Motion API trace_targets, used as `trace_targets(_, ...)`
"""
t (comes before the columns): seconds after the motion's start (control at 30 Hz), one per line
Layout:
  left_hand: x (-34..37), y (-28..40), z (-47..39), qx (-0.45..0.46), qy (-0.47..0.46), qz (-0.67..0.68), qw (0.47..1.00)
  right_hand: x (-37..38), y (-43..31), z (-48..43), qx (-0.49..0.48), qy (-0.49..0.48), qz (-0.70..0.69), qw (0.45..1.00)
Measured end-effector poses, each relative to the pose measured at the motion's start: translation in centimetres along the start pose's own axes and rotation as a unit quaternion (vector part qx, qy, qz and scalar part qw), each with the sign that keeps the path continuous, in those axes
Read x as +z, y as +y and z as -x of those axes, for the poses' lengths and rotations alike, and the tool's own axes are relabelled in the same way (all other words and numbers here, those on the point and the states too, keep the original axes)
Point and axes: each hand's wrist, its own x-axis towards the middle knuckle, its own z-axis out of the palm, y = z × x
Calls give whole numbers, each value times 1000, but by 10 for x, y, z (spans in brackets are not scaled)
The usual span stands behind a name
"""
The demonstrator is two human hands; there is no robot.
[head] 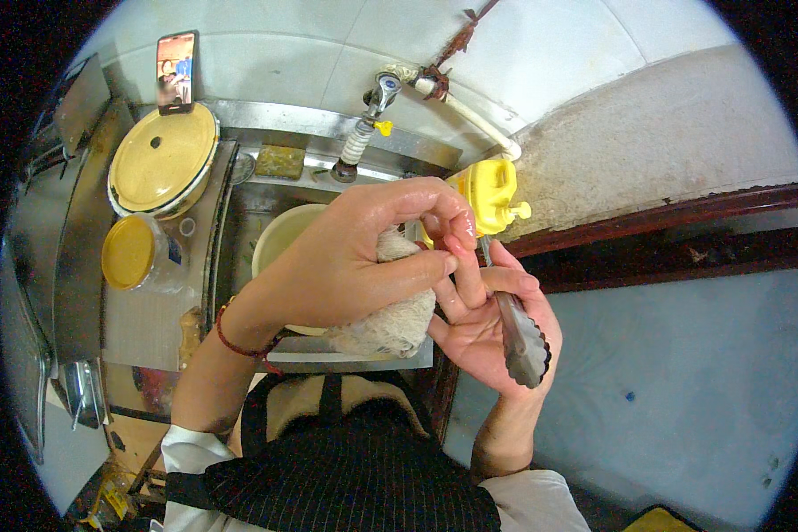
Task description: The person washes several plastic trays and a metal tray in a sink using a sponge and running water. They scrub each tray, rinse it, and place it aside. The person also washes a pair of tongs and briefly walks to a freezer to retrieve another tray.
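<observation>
My left hand, with a red string bracelet at the wrist, is wet and curled around a bunched off-white cloth. Its thumb and forefinger meet on a reddened fingertip of my right hand. That right hand is turned palm up, with metal tongs caught between its fingers; their scalloped end lies across the palm. The far part of the tongs is hidden behind the fingers. Beneath my left hand, a cream basin sits in the stainless steel sink, partly covered by hand and cloth.
A yellow jug with a pump stands behind my right hand. Over the sink is a tap. To the left are a lidded enamel pot, a phone leaning on the wall, a yellow-lidded plastic jar and a green sponge.
</observation>
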Motion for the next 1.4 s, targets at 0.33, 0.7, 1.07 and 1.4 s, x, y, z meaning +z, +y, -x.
trace_targets(0.33, -1, -3, 1, -7, 9, 6, 1000, 1, 1, -4, -6, 25, 16, 1000)
trace_targets(0.7, -2, -6, 2, -23, 11, 18, 1000, -3, 0, -9, -8, 13, 23, 1000)
trace_targets(1.07, -3, -4, 11, -125, 126, -61, 982, 4, -8, -18, -194, -6, 371, 908)
trace_targets(1.4, 27, 21, 16, -250, -131, 90, 955, -17, -16, -37, -222, -228, 502, 804)
